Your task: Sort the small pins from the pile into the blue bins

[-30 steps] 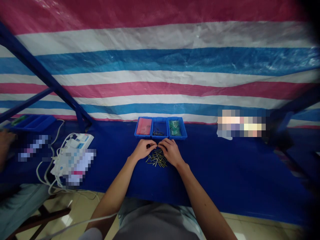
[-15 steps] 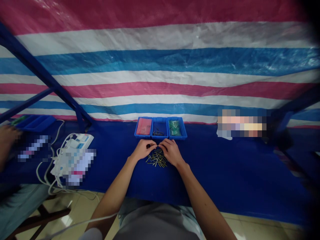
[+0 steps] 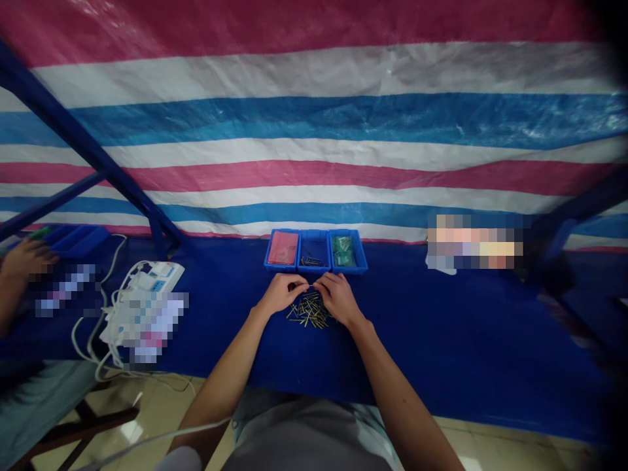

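My left hand [image 3: 283,293] is pinched closed just in front of the blue parts bin. Facing it, my right hand [image 3: 337,296] is pinched too, its fingertips almost meeting the left ones. Between the fingertips shows a thin metal piece [image 3: 311,285], mostly covered; its exact kind is too small to make out. Directly below lies a loose pile of thin, brass-coloured metal pieces [image 3: 309,312], like slim pins or screws. The blue three-compartment bin [image 3: 314,269] holds pink packets [image 3: 283,248] at left, several dark metal pieces [image 3: 311,260] in the middle and green-printed clear bags [image 3: 343,251] at right.
On the left of the blue table [image 3: 417,347] lie a white power strip [image 3: 159,278] and tangled white cables [image 3: 93,350]. Beyond them a co-worker's hand [image 3: 29,260] is at another blue bin [image 3: 81,241]. A striped tarp [image 3: 314,176] hangs behind; blue frame bars [image 3: 88,147] slant down.
My right hand has shifted very slightly right, widening the gap between my fingertips a little. At the far left, the co-worker's hand has moved right toward its bin.
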The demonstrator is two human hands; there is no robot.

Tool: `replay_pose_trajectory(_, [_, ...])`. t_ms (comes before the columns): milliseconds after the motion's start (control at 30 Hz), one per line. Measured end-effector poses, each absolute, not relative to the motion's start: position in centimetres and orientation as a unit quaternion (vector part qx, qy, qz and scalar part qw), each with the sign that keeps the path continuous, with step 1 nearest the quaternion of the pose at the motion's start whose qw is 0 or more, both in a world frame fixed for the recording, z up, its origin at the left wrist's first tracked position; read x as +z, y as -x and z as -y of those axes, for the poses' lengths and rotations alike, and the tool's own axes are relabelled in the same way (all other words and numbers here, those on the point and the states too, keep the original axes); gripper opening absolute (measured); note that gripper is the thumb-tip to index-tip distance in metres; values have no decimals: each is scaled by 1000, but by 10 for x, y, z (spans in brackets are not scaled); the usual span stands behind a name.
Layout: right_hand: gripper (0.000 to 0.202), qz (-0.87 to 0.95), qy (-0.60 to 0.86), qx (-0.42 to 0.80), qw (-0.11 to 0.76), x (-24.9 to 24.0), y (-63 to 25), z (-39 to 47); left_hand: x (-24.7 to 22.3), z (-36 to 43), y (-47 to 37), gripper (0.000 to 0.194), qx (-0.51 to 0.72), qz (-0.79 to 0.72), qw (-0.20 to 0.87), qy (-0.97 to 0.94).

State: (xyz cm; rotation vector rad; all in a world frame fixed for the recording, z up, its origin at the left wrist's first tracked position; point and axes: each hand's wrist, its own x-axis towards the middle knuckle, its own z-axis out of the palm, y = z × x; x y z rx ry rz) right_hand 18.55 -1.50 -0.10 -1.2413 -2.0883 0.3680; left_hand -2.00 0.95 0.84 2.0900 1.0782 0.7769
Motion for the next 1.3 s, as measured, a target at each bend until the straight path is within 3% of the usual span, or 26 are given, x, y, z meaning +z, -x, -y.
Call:
replay_pose_trajectory(233, [27,797,480,140,338,1,-186,16,7,-10,20,26,303,-411,333,-793])
replay_pose_trajectory(567, [10,796,468,147,354,4,-186,17,6,-12,21,25,309,-414,335,-788])
replay_pose_trajectory(1300, [15,796,470,142,354,4,-187,16,8,-10,20,22,303,-414,331,-792])
